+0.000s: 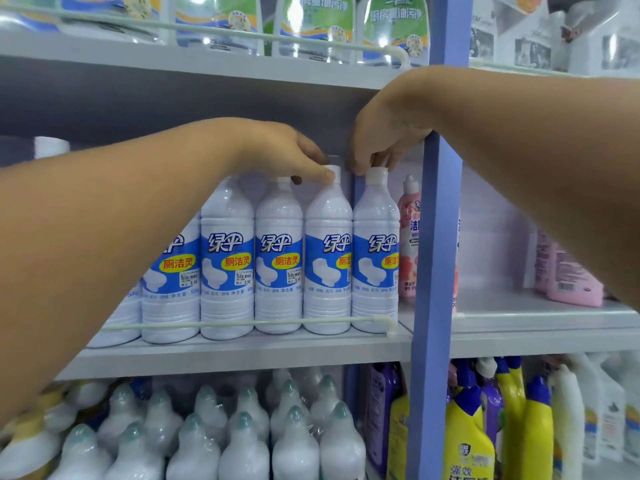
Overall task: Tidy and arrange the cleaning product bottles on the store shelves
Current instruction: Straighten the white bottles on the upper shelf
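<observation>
The left hand (pixel 277 150) is pinching one white toilet-cleaner bottle (pixel 328 251) by its cap; the right hand (pixel 388 133) is apparently gripping the neighbouring bottle (pixel 375 251) on the shelf (pixel 242 355).

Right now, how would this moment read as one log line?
left hand: on second-from-right bottle's cap | right hand: on rightmost bottle's cap | row upright

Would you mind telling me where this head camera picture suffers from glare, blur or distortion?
In the head view, glare spots wash out the green-labelled bottles on the top shelf; wide-angle distortion bows the shelf edges and the blue upright; the shrink-wrapped bottles on the bottom shelf are soft; the white toilet-cleaner bottles under the left hand and right hand stay sharp.
</observation>
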{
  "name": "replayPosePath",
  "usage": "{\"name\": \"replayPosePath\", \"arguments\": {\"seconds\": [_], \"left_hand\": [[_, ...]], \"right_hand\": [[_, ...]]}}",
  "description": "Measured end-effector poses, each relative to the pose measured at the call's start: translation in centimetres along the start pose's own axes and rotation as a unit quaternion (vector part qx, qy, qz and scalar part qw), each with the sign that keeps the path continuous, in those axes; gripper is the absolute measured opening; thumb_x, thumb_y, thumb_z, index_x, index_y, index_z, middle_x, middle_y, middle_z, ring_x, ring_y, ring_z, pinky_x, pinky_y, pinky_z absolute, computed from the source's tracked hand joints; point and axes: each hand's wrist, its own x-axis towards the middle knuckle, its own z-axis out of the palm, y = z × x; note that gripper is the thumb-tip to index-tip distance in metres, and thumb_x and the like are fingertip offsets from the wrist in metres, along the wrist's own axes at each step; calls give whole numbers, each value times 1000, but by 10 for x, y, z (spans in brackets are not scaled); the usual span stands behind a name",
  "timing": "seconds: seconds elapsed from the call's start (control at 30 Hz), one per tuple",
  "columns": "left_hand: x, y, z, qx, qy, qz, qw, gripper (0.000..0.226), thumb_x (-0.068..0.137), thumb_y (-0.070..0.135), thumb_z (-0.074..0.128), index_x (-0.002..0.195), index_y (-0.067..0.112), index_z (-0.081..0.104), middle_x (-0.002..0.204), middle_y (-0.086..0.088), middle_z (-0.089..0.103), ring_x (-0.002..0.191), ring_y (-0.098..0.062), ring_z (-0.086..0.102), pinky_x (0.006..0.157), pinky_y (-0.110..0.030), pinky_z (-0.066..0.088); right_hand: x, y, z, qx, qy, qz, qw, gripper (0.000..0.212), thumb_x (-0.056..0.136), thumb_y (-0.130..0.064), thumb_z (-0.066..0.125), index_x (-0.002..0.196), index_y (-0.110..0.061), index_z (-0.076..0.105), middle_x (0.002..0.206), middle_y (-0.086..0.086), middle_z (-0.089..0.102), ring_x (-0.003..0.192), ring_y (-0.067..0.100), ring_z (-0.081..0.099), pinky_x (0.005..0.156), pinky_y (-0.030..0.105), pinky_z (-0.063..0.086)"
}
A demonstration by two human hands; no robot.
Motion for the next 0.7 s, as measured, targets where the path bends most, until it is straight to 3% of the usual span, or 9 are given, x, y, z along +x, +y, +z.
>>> {"name": "replayPosePath", "arguments": {"seconds": [0.07, 0.1, 0.17, 0.23, 0.33, 0.43, 0.57, 0.63, 0.7], "left_hand": [[-8, -12, -11, 2, 36, -6, 999, 56, 89, 66, 62, 139, 40, 60, 131, 14, 65, 126, -16, 55, 116, -42, 39], [-12, -19, -15, 4, 46, -14, 999, 50, 89, 65, 63, 133, 41, 64, 124, 15, 69, 122, -15, 59, 115, -42, 40], [-20, -33, -20, 13, 33, -36, 999, 33, 89, 61, 66, 114, 40, 72, 97, 16, 77, 108, -13, 66, 108, -40, 45], [-24, -46, -19, 31, 13, -52, 998, 31, 89, 61, 66, 103, 35, 77, 100, 16, 75, 106, -16, 65, 104, -40, 48], [-29, -60, -16, 41, 15, -63, 997, 37, 88, 65, 64, 108, 36, 77, 119, 14, 66, 113, -18, 59, 106, -41, 45], [-38, -66, -19, 55, 40, -54, 996, 39, 90, 62, 64, 118, 37, 72, 118, 11, 68, 107, -16, 61, 94, -35, 46], [-48, -74, -24, 43, 40, -66, 996, 32, 92, 56, 65, 114, 33, 72, 91, 9, 73, 86, -10, 68, 74, -31, 48], [-50, -78, -23, 40, 39, -72, 996, 31, 94, 54, 65, 113, 31, 71, 88, 7, 75, 85, -11, 67, 75, -32, 48], [-50, -82, -20, 37, 50, -73, 995, 30, 95, 52, 63, 114, 30, 71, 88, 6, 76, 86, -13, 66, 81, -34, 47]], "right_hand": [[-1, -4, 2, 12, 7, -31, 999, 34, 99, -13, 61, 131, -4, 61, 134, 16, 63, 128, 31, 57, 109, 42, 48], [-2, -8, 3, 11, 16, -50, 999, 36, 99, -17, 62, 133, -4, 61, 134, 14, 63, 128, 30, 57, 108, 40, 48], [-11, -19, 6, 9, 49, -89, 995, 32, 99, -29, 63, 123, -8, 67, 115, 7, 70, 108, 22, 65, 90, 32, 55], [-12, -29, 9, -17, 88, -129, 988, 26, 98, -42, 62, 103, -17, 70, 91, -4, 67, 79, 10, 60, 65, 24, 46], [-8, -46, 19, -29, 94, -158, 983, 34, 96, -54, 59, 104, -23, 71, 89, -14, 68, 81, 4, 60, 71, 25, 45], [1, -58, 31, -38, 90, -152, 983, 42, 96, -57, 57, 114, -21, 71, 89, -15, 73, 83, 2, 65, 86, 33, 49], [5, -63, 38, -21, 99, -132, 986, 43, 98, -53, 57, 115, -17, 71, 87, -6, 72, 70, 7, 63, 57, 27, 43], [4, -63, 40, -2, 103, -119, 988, 41, 99, -51, 57, 112, -14, 69, 87, -3, 69, 57, 11, 63, 41, 26, 46], [4, -65, 43, -1, 111, -111, 988, 42, 100, -51, 55, 112, -12, 68, 84, -1, 66, 56, 14, 62, 47, 28, 48]]}}
